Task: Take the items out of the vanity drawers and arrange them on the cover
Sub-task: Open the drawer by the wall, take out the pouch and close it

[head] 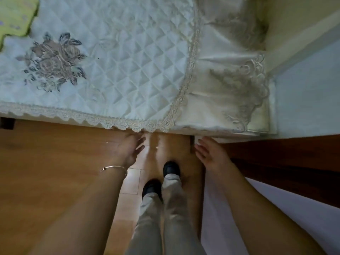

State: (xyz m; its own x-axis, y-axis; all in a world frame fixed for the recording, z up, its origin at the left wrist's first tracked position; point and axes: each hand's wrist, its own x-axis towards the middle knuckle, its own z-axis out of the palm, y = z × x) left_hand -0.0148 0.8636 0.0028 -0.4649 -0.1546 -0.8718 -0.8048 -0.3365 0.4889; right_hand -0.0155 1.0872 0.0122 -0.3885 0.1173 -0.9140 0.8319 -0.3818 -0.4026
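Head-worn wide view, steeply downward over cover (pixel 114 52) edge and floor (pixel 46 162).

- No legible text, label, brand, number or sign anywhere in view.
- On the quilted cover (pixel 128 52): only embroidered flowers (pixel 53 61) and a lace trim (pixel 92 117), no lettering.
- On the green mat (pixel 16 13) at the far left corner: faint purple marks, too blurred to read as letters or figures.
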